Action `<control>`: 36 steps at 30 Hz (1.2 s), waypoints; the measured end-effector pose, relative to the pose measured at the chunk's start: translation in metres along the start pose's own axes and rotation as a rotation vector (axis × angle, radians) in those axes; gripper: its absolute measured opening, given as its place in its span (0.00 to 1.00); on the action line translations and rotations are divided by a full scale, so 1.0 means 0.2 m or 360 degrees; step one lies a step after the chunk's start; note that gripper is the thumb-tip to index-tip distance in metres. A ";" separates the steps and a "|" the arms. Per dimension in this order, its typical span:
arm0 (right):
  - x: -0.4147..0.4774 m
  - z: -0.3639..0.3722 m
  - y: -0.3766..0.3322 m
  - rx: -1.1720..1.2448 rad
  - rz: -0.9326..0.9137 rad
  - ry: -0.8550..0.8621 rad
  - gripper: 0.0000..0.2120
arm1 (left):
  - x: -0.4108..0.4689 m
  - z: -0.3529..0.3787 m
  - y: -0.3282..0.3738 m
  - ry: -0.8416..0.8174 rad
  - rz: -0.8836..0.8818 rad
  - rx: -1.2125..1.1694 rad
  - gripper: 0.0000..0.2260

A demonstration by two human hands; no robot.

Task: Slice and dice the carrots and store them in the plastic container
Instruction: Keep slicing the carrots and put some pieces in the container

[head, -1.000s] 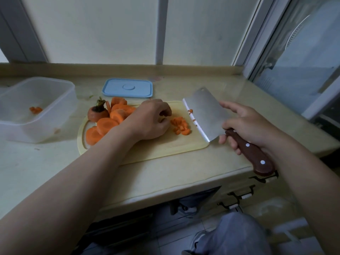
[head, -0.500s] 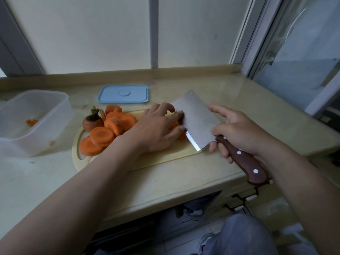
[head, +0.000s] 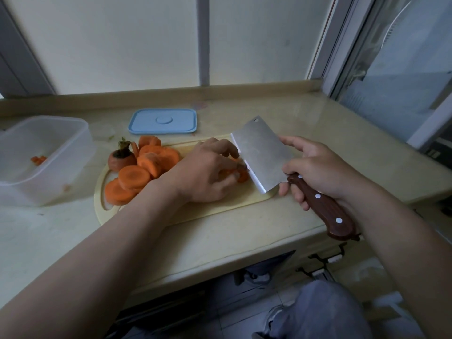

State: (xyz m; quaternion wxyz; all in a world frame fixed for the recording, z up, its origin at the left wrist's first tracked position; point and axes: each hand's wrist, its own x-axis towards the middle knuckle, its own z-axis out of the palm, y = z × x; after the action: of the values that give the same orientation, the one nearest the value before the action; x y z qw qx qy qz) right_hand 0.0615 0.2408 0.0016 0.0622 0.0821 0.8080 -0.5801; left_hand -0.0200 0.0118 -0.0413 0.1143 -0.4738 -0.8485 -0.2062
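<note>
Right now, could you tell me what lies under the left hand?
Diced carrot pieces show at the fingertips of the left hand, beside the cleaver blade. Whatever lies beneath the palm is hidden.

Diced carrot (head: 242, 177) — mostly under left hand (head: 208, 170)

The chopping board (head: 234, 204) lies mid-worktop (head: 220, 241). On its left end sit the carrot slices (head: 134, 177) and carrot top (head: 121, 159). Toward its right are the diced pieces (head: 242, 177) (partly under the left grip (head: 208, 172)), against the cleaver (head: 263, 155) held by the right grip (head: 315, 167). The container (head: 73, 155) stands left of the board, its lid (head: 162, 120) behind
</note>
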 end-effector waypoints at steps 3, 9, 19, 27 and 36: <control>0.00 -0.01 0.00 0.0002 0.0000 0.0008 0.29 | 0.00 0.00 -0.01 -0.0022 -0.0063 0.0009 0.14; 0.00 -0.01 -0.01 -0.0028 0.0001 0.0018 0.30 | 0.00 -0.02 0.02 -0.0027 -0.0102 -0.0071 0.20; 0.01 -0.02 0.00 -0.0016 0.0012 0.0061 0.29 | -0.01 -0.04 0.01 0.0000 -0.0166 -0.0060 0.19; -0.02 -0.06 0.08 0.0019 0.0037 0.0150 0.29 | 0.00 -0.02 0.01 0.0000 -0.0546 -0.0142 0.16; -0.03 -0.04 0.13 0.0067 0.0066 0.0045 0.30 | 0.09 0.03 0.11 -0.0450 -0.0775 0.0302 0.28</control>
State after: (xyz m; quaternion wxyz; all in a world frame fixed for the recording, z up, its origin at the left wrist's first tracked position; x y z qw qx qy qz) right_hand 0.0724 0.2566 -0.0194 0.0613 0.1084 0.7946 -0.5942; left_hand -0.0105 0.0377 -0.0338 -0.0142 -0.2675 -0.9602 -0.0793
